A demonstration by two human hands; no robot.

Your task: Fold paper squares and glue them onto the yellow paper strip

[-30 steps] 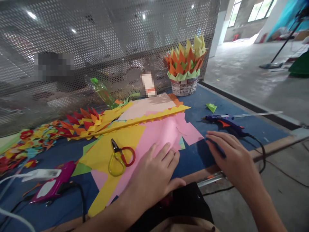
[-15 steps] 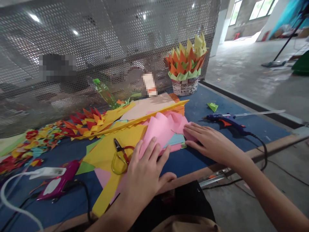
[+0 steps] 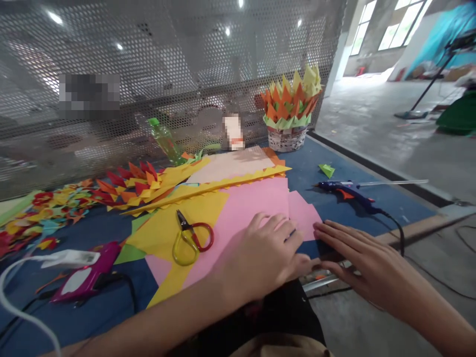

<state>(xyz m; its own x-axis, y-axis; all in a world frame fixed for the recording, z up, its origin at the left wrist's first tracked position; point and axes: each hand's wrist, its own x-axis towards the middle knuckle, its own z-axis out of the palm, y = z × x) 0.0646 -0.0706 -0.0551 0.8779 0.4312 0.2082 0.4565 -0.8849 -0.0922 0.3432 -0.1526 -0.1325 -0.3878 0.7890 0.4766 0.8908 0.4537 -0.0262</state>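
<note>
Pink paper (image 3: 258,198) lies spread over yellow sheets (image 3: 156,238), with a smaller pink part reaching towards the table's front edge. My left hand (image 3: 266,255) rests on the pink paper, fingers bent a little and holding nothing. At the paper's right corner, the stretched fingertips of my right hand (image 3: 360,258) touch or nearly touch it; the thumb is held apart. Scissors (image 3: 191,238) with one red and one yellow handle loop lie on the yellow paper, left of my left hand. A yellow zigzag-edged paper strip (image 3: 223,187) runs behind the pink paper.
A blue glue gun (image 3: 345,192) with a clear stick lies right, near a green folded piece (image 3: 327,170). A basket (image 3: 286,138) with paper points stands behind. Leftwards are paper scraps (image 3: 55,213), a purple device (image 3: 85,272) with cables, and a bottle (image 3: 165,141) by the mesh panel.
The pink paper, curled up before, now lies flat. My left hand has moved right across it. My right hand has shifted right and nearer to me, towards the table edge.
</note>
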